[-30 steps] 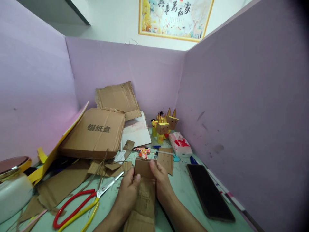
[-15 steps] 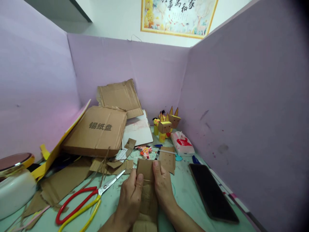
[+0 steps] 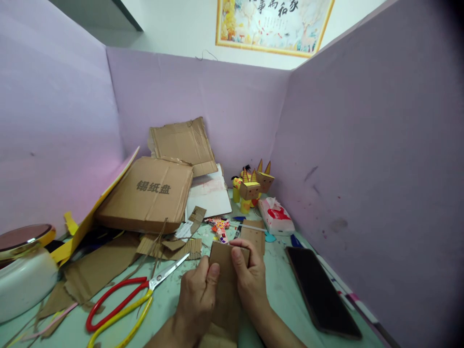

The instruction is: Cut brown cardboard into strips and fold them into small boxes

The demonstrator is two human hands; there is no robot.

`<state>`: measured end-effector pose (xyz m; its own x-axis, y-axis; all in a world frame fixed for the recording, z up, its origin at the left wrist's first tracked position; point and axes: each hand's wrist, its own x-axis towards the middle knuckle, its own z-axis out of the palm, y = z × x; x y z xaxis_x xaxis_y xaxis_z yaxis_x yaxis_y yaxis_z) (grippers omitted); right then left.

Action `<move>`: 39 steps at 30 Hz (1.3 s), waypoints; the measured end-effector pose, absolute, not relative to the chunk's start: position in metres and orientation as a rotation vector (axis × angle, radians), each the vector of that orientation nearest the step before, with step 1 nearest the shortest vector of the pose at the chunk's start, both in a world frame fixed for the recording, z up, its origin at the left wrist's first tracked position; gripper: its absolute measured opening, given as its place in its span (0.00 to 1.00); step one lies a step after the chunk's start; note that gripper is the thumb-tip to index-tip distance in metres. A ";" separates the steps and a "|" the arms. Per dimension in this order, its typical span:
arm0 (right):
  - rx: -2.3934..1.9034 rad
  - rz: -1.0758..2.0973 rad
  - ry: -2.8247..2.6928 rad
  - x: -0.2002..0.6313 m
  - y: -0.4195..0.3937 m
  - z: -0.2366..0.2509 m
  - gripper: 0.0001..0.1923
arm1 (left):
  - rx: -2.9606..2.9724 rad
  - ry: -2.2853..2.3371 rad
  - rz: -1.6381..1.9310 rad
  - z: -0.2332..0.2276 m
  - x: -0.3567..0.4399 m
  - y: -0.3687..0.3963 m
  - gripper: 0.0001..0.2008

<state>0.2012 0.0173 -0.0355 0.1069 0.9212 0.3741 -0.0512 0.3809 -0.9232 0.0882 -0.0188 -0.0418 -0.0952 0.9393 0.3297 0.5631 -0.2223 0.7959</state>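
Observation:
A long folded strip of brown cardboard [image 3: 225, 299] is held between my two hands, its upper end tilted away from me. My left hand [image 3: 197, 292] grips the left edge, thumb lying along the side. On the other edge my right hand [image 3: 250, 275] has its thumb pressed on the front face and its fingers curled over the back near the top. Left of my hands lie scissors [image 3: 150, 290] with red and yellow handles, blades slightly apart. Just beyond the strip are a patterned glue gun [image 3: 220, 227] and a flat cardboard piece with small holes [image 3: 253, 234].
A cardboard box [image 3: 145, 193] and scraps [image 3: 101, 263] fill the left side, by a white jar [image 3: 25, 285]. At the back stand cardboard animal figures [image 3: 250, 191] beside a tissue pack [image 3: 276, 216]. A black phone [image 3: 322, 292] lies right. Purple panels [image 3: 203, 92] enclose the table.
My right hand's fingers have come over the strip's top edge and back. The crease across the strip's upper part no longer shows. The view has shifted slightly.

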 end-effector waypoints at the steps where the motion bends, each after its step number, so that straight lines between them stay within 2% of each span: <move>1: -0.939 0.893 -1.243 0.202 0.017 -0.035 0.14 | 1.789 1.637 1.268 -0.043 0.089 -0.018 0.18; 4: -0.933 1.024 -1.181 0.203 0.019 -0.032 0.15 | 1.860 1.618 1.336 -0.045 0.089 -0.017 0.15; 7: -0.801 1.304 -1.137 0.203 0.019 -0.032 0.21 | 1.925 1.606 1.391 -0.046 0.087 -0.015 0.13; 11: -0.730 1.599 -1.062 0.198 0.019 -0.037 0.19 | 1.930 1.671 1.423 -0.043 0.082 -0.012 0.13; 16: -0.759 1.451 -0.676 0.199 0.029 -0.032 0.19 | 1.562 1.438 1.193 -0.031 0.089 -0.010 0.08; 21: -0.756 1.543 -0.403 0.216 0.043 -0.017 0.21 | 1.256 1.008 0.868 -0.028 0.093 -0.009 0.13; 28: -0.787 1.698 -0.341 0.222 0.046 -0.013 0.14 | 1.267 0.945 0.888 -0.036 0.088 -0.009 0.12; 33: -0.855 1.729 -0.496 0.214 0.043 -0.015 0.17 | 1.284 0.982 0.928 -0.033 0.083 -0.006 0.10; 39: -0.902 1.375 -0.703 0.208 0.042 -0.029 0.21 | 1.247 0.953 0.903 -0.025 0.081 -0.010 0.15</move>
